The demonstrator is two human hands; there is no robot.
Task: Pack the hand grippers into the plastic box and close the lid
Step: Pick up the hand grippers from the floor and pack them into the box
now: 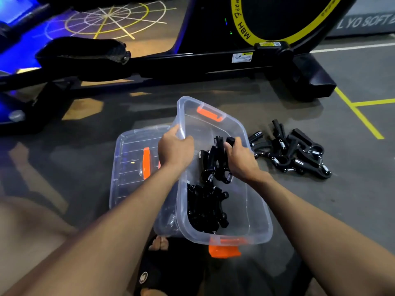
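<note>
**Packing underway – box approx. half filled**

Left hand (175,146) clamped on plastic box (259,210) rim, box tilted. Right hand (239,159) closed on several hand grippers (215,161) inside box. Pile (295,154) remains on floor, right. Lid (128,159) lies left. Recommend: lower bundle flat beside the packed ones, keeping box steady.

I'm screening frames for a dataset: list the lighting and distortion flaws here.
Head view: dim overall, blue light spilling in at upper left; wide-angle bending curves the exercise machine; glare on the clear plastic box and lid; black hand grippers merge into one dark mass.
</note>
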